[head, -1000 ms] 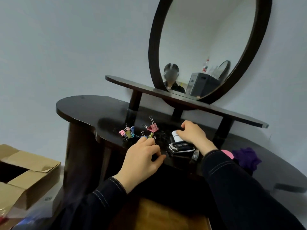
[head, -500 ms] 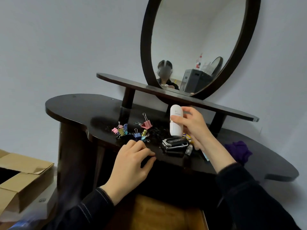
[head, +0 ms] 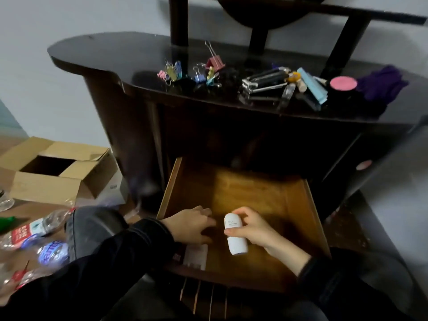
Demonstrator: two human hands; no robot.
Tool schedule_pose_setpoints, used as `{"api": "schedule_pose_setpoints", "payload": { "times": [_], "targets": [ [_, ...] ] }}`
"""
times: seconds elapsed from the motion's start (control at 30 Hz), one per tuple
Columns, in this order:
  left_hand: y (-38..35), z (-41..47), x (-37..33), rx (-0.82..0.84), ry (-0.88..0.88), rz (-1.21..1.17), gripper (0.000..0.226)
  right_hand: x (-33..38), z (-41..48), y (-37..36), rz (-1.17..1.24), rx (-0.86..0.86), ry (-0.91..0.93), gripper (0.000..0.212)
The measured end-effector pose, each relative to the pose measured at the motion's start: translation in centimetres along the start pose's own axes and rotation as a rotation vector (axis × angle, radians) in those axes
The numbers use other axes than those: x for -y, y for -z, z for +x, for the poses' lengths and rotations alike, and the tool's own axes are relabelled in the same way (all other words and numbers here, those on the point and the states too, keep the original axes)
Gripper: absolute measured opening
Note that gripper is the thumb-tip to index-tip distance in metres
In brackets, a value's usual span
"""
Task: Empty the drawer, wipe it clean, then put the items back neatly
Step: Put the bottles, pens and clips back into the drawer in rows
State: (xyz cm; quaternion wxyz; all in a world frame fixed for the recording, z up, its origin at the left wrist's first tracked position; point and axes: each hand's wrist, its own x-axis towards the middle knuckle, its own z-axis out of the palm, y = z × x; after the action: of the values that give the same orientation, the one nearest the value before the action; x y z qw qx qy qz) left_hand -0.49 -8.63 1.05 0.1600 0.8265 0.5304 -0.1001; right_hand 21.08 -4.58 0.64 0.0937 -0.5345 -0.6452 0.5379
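Your right hand point(head: 254, 230) has its grip pinched around the white bottle point(head: 235, 237), low inside the open drawer point(head: 310, 205). Just left of it, your left hand point(head: 192, 225) rests loosely spread, holding nothing. You're restocking: next, set the bottle down. Its long axis runs front-to-back, rounded cap pointing away.

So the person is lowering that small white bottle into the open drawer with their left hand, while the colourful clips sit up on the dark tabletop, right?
Not quite: the head view shows the right hand gripping the white bottle over the open drawer. The left hand is in the drawer beside it, holding nothing that shows. The colourful clips do lie on the dark tabletop.
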Motion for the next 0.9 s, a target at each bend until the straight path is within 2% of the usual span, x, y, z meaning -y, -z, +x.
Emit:
{"api": "schedule_pose_setpoints", "payload": {
  "times": [0.17,0.27,0.37,0.47,0.77,0.9],
  "targets": [
    [-2.2,0.8,0.0,0.085,0.018,0.088,0.045,-1.6,3.0,-3.4,-0.176,0.034,-0.07,0.055],
    [-2.2,0.8,0.3,0.074,0.016,0.102,0.048,-1.6,3.7,-4.5,-0.229,0.084,-0.113,0.044],
    [-2.2,0.8,0.4,0.081,0.031,0.069,0.051,-2.0,3.5,-4.7,-0.178,0.116,-0.206,0.048],
    [-2.3,0.6,0.5,0.1,0.027,0.046,0.044,-2.4,2.9,-4.6,-0.135,0.153,-0.262,0.047],
    [-2.4,0.6,0.6,0.105,0.016,0.039,0.04,-2.3,2.8,-4.8,-0.249,0.183,-0.215,0.053],
    [-0.9,0.0,0.2,0.083,0.014,0.018,0.046,-1.3,2.3,-3.5,-0.429,0.153,-0.11,0.051]
  ]
}}
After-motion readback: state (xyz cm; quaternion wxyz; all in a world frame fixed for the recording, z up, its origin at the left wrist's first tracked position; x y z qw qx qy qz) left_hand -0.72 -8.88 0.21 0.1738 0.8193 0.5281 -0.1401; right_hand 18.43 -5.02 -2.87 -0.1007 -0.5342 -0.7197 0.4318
